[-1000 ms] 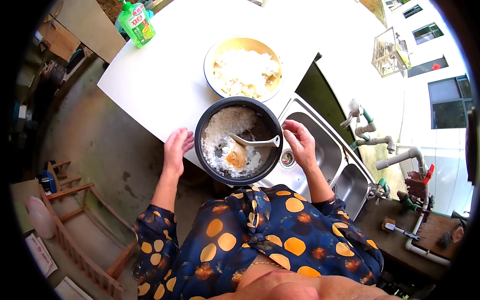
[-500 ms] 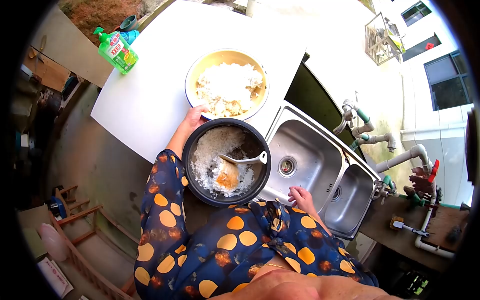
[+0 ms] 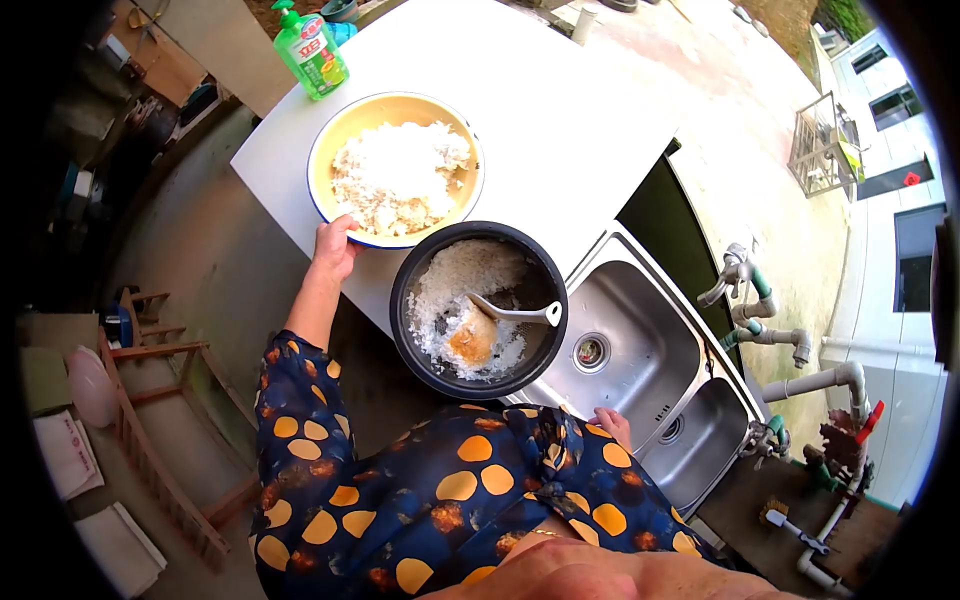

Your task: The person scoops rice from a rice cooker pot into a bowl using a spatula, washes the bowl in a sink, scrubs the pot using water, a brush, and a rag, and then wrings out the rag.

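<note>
My left hand point(image 3: 338, 248) is closed on the near rim of a yellow basin point(image 3: 318, 178), thumb on top. White rice point(image 3: 400, 165) fills much of the basin, which sits on the white tabletop. Just right of it, a dark inner pot point(image 3: 405, 355) rests near the table corner and sink edge. Inside are rice, a browned lump point(image 3: 472, 345) and a white rice paddle point(image 3: 520, 314) leaning against the pot's side. By the sink's near edge, my right hand point(image 3: 613, 428) is partly hidden by my blouse; its visible fingers look loosely extended, holding nothing I can see.
A double steel sink point(image 3: 640, 320) lies to the right, with taps point(image 3: 735, 275) and pipes beyond. A green soap pump bottle point(image 3: 311, 55) stands at the table's far left. A wooden chair point(image 3: 150, 440) is on the floor at left.
My left hand has shifted the basin leftward, widening its offset from the pot. My right hand has drawn closer to my body. The view has also turned slightly.
</note>
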### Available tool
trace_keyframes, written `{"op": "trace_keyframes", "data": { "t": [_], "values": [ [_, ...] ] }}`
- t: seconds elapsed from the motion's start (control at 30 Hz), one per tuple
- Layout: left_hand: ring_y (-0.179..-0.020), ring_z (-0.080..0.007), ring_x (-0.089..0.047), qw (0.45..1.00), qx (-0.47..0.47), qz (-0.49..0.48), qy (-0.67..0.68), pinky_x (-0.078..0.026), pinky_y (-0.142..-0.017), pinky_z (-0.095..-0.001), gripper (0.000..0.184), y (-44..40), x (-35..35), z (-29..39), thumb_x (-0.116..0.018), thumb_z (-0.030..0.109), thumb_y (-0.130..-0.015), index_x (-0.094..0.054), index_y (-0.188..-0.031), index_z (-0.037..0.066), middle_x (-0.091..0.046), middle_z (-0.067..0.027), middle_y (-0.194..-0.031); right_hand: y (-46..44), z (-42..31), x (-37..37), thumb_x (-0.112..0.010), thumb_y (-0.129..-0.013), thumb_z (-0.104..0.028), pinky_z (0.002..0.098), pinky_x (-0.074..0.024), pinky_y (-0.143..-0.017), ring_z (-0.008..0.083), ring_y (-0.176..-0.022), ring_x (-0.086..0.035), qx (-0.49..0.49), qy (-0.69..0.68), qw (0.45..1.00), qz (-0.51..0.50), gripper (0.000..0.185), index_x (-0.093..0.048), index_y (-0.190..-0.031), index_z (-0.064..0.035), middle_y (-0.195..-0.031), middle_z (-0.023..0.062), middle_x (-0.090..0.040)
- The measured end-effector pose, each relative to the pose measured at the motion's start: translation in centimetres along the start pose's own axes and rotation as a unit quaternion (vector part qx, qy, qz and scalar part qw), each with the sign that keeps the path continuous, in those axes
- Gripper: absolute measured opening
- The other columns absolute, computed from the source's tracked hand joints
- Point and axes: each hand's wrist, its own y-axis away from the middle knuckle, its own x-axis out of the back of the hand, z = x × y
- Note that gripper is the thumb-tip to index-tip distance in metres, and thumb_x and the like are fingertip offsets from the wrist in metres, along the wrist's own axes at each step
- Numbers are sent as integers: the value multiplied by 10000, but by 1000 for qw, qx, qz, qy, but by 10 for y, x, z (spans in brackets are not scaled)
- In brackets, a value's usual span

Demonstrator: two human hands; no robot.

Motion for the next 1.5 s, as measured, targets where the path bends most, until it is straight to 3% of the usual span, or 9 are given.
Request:
{"op": "trace_keyframes", "data": {
  "t": [0.17, 0.4, 0.67, 0.93, 1.13, 1.17, 1.23, 1.3, 1.5],
  "values": [
    [-826, -255, -610, 989, -61, 136, -11, -538, -660, -406, 317, 103, 120, 32, -487, 14, -683, -552, -984, -59, -593, -127, -932, -22, 41, -1, -569, -792, -233, 314, -461, -688, 187, -737, -619, 63, 344, 937, -17, 221, -666, -857, -45, -765, 121, -648],
    [-890, -300, -602, 970, 16, 240, 48, -541, -707, -439, 442, 233, 243, -23, -460, 18, -677, -471, -1110, -74, -564, -160, -1040, 30, 11, -75, -573, -826, -242, 338, -469, -683, 265, -732, -618, 240, 404, 882, 23, 230, -636, -904, -35, -784, 148, -639],
    [-929, -349, -585, 950, 194, 214, 122, -527, -705, -477, 517, 243, 315, -165, -437, 10, -688, -409, -1202, -39, -540, -200, -1086, 43, 10, -278, -540, -875, -368, 239, -439, -474, 115, -609, -539, 45, 210, 960, -179, 455, -492, -1162, -19, -786, 60, -572],
    [-866, -357, -606, 944, 263, 186, 67, -540, -644, -476, 460, 211, 304, -226, -467, 10, -695, -435, -1147, -71, -550, -212, -1030, -9, 32, -402, -586, -795, -310, 312, -504, -434, 208, -576, -582, -59, 222, 943, -242, 773, -137, -1378, -76, -855, 126, -559],
    [-784, -320, -630, 938, 298, 165, -67, -547, -595, -417, 359, 146, 310, -268, -474, 117, -768, -507, -1061, -87, -599, -192, -948, -69, 116, -454, -566, -685, -28, 310, -397, -286, 207, -445, -521, -61, 173, 961, -206, 645, -286, -1262, -103, -859, 129, -526],
    [-811, -310, -627, 924, 336, 113, -148, -546, -564, -395, 390, 118, 316, -277, -491, 208, -771, -540, -1027, -82, -610, -201, -924, -83, 112, -463, -561, -703, -43, 304, -347, -265, 161, -370, -432, -64, 151, 971, -172, 350, -445, -1034, -47, -709, 84, -501],
    [-992, -359, -557, 884, 182, 90, -421, -452, -860, -465, 558, 74, 326, -296, -550, 301, -734, -486, -1134, -83, -588, -233, -1030, -130, 123, -474, -554, -719, -58, 296, -327, -266, 131, -349, -374, -128, 126, 964, -198, 201, -461, -898, -56, -620, 50, -449],
    [-1198, -369, -396, 887, 160, 155, -404, -303, -1013, -429, 745, 32, 323, -318, -569, 345, -715, -328, -1286, -70, -424, -252, -1281, -166, 138, -481, -532, -776, -118, 271, -258, -286, 67, -330, -241, -218, 63, 948, -225, 195, -419, -618, -130, -447, -39, -266],
    [-1311, -376, -202, 758, -58, 177, -624, -209, -1044, -482, 798, -40, 258, -349, -583, 337, -697, -285, -1336, -37, -266, -234, -1389, -256, 203, -497, -469, -856, -234, 247, -186, -364, 58, -344, -226, -351, -89, 884, -295, 194, -456, -667, -191, -470, -77, -315]
  ]
}}
